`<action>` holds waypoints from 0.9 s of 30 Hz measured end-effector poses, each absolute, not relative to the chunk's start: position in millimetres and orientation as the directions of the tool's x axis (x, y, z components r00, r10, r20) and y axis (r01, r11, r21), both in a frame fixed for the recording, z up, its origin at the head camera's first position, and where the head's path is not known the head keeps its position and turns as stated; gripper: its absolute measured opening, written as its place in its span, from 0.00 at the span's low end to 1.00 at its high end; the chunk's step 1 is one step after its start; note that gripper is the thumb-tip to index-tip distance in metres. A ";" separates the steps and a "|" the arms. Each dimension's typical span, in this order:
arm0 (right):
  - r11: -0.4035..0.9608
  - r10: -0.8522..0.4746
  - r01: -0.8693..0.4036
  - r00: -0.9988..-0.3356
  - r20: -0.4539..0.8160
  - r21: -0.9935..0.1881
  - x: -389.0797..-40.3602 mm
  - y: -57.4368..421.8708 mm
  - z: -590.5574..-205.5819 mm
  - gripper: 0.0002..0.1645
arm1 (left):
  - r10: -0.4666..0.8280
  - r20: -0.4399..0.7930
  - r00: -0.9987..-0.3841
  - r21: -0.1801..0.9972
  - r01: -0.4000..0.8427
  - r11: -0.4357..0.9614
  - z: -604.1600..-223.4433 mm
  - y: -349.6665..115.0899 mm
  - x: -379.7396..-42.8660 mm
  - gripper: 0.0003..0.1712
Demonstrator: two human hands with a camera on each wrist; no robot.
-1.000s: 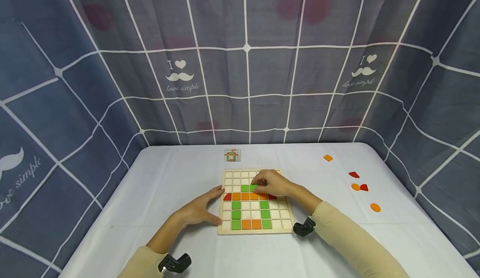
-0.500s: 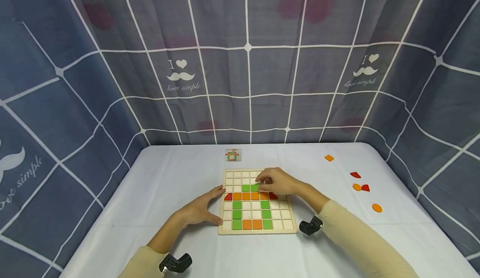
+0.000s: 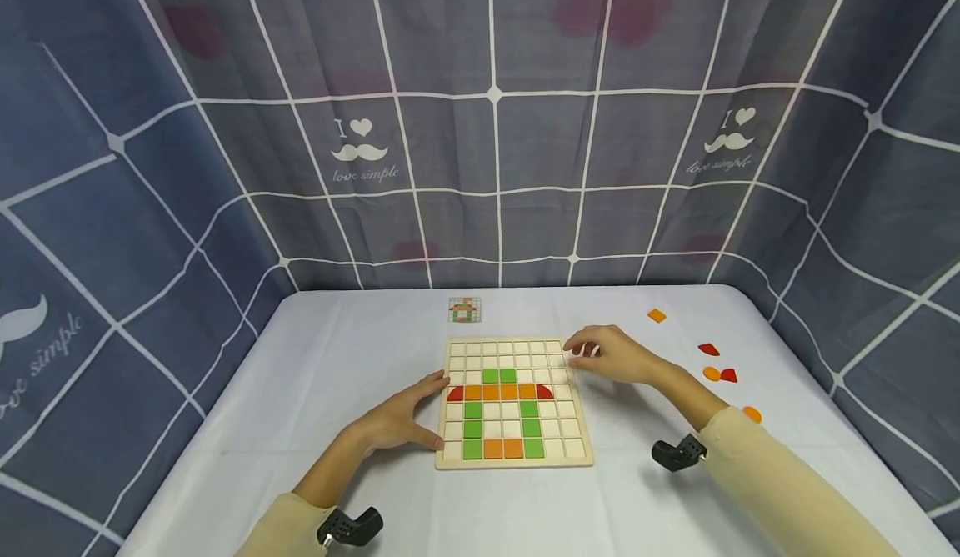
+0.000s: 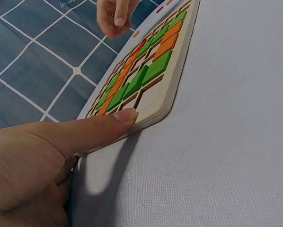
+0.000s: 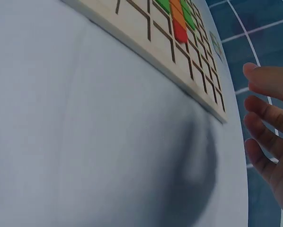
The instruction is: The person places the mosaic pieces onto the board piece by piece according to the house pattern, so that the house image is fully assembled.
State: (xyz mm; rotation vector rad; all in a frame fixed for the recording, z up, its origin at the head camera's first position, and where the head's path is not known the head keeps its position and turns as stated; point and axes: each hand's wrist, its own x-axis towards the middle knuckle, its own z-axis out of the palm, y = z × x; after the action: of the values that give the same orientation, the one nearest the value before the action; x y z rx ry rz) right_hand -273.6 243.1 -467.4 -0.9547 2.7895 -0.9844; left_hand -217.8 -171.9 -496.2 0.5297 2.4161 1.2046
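A wooden grid board (image 3: 525, 464) lies flat on the white table. Its cells carry green tiles (image 3: 472, 429), a row of orange tiles (image 3: 491, 392), two more orange tiles near the front, and a rounded red tile (image 3: 544, 392) at each end of the row. My left hand (image 3: 393, 421) spans the board's left side, thumb at the front corner and fingertips farther back. In the left wrist view the thumb (image 4: 125, 116) touches the rim. Over the back right edge hovers my right hand (image 3: 618, 355), fingers relaxed and loosely bent, holding nothing in the right wrist view.
Behind the board lies a small pattern card (image 3: 465, 309). To the right are an orange diamond (image 3: 657, 315), red pieces (image 3: 708, 348) and orange discs (image 3: 712, 373), one partly covered by the right sleeve (image 3: 780, 474). A grey checked curtain (image 3: 540, 140) encloses the table's back and sides.
My right hand has left the green tiles in the board's middle and moved right to its edge, uncovering the red tile at the row's right end. The left hand stays put.
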 end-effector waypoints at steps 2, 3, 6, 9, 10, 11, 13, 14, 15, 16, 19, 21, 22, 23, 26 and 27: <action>0.626 -0.544 -0.529 -0.823 0.164 -0.573 -271.2 254.4 -465.4 0.15 | 0.495 -0.169 -0.852 0.815 0.162 0.557 -495.9 -171.9 -217.6 0.61; 0.633 -0.536 -0.522 -0.828 0.163 -0.571 -270.0 260.1 -464.3 0.15 | 0.497 -0.167 -0.851 0.816 0.164 0.555 -495.9 -171.9 -217.5 0.61; 0.649 -0.513 -0.508 -0.842 0.167 -0.567 -266.9 276.8 -459.8 0.16 | 0.498 -0.168 -0.850 0.819 0.161 0.551 -496.1 -171.6 -217.3 0.61; 0.669 -0.485 -0.495 -0.856 0.179 -0.554 -264.4 295.3 -455.4 0.16 | 0.497 -0.173 -0.851 0.821 0.154 0.549 -496.5 -171.5 -217.1 0.61; 0.677 -0.472 -0.489 -0.862 0.185 -0.549 -263.4 301.7 -453.8 0.16 | 0.495 -0.174 -0.851 0.821 0.152 0.550 -496.3 -171.6 -217.1 0.61; 0.690 -0.454 -0.475 -0.872 0.184 -0.547 -262.3 308.4 -452.5 0.16 | 0.495 -0.175 -0.851 0.821 0.151 0.551 -496.1 -171.8 -217.0 0.61; 0.718 -0.413 -0.444 -0.892 0.184 -0.537 -260.5 322.3 -450.0 0.16 | 0.492 -0.174 -0.853 0.819 0.152 0.554 -496.0 -172.3 -217.0 0.61; 0.731 -0.392 -0.426 -0.902 0.182 -0.533 -259.6 329.0 -448.7 0.16 | 0.491 -0.176 -0.853 0.817 0.152 0.557 -496.0 -172.4 -217.2 0.61; 0.745 -0.371 -0.407 -0.911 0.179 -0.528 -258.9 335.9 -447.5 0.17 | 0.490 -0.178 -0.853 0.815 0.152 0.560 -495.7 -172.6 -217.1 0.61; 0.760 -0.349 -0.388 -0.920 0.176 -0.521 -258.8 342.9 -446.8 0.17 | 0.489 -0.179 -0.854 0.813 0.152 0.563 -495.6 -172.7 -217.0 0.61; 0.795 -0.293 -0.340 -0.940 0.173 -0.502 -259.5 363.5 -446.1 0.19 | 0.488 -0.179 -0.854 0.809 0.154 0.567 -496.5 -173.3 -217.3 0.61; 0.810 -0.262 -0.310 -0.951 0.166 -0.498 -260.6 376.7 -446.8 0.18 | 0.491 -0.180 -0.853 0.809 0.155 0.567 -496.8 -173.4 -217.6 0.61; 0.816 -0.245 -0.292 -0.956 0.160 -0.499 -260.9 383.2 -447.4 0.18 | 0.491 -0.178 -0.853 0.809 0.157 0.566 -497.5 -173.5 -218.0 0.61; 0.820 -0.232 -0.278 -0.960 0.154 -0.500 -261.2 389.5 -448.0 0.17 | 0.492 -0.176 -0.853 0.810 0.159 0.565 -498.1 -173.5 -218.3 0.61; 0.835 -0.195 -0.226 -0.974 0.116 -0.502 -261.2 407.4 -450.7 0.16 | 0.492 -0.180 -0.852 0.807 0.158 0.569 -498.6 -173.3 -219.1 0.61; 0.841 -0.181 -0.207 -0.978 0.101 -0.499 -260.8 413.0 -451.8 0.16 | 0.492 -0.181 -0.851 0.804 0.160 0.572 -498.9 -173.2 -219.4 0.61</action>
State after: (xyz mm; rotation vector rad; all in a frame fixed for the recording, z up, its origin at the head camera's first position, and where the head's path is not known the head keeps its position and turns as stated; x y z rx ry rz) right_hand -260.8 413.0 -451.8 -0.3229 3.0620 -0.8390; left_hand -219.4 -173.2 -498.9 0.5280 2.4210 1.1825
